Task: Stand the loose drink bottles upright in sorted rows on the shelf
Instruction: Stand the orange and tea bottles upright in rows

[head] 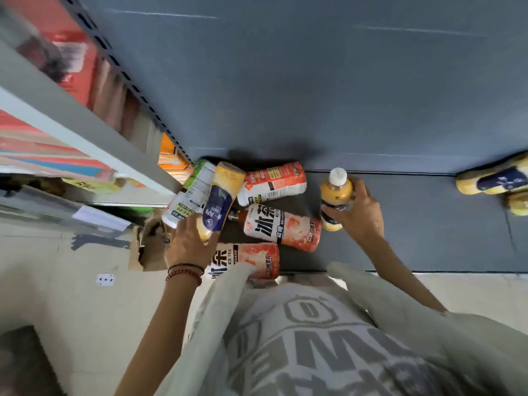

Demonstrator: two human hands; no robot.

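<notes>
Left hand (190, 242) grips a purple-labelled yellow bottle (221, 195) lying atop the loose pile on the shelf (428, 224). Right hand (358, 212) clasps a white-capped yellow bottle (335, 195), nearly upright. More yellow bottles (493, 178) lie far right. Risk: lifting the left bottle may roll its neighbours (the iced-tea bottle (248, 258) lies at the front edge).

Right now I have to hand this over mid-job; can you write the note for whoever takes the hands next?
Left hand grips a blue-labelled yellow bottle, tilted on the pile.
Right hand grips a white-capped yellow bottle, cap up; whether it rests on the shelf is unclear.
Lying: green-white bottle, red-white bottle, far ice tea bottle, near ice tea bottle; yellow bottles at far right.
Done: no row stands yet. Left: stand and sort them all.
</notes>
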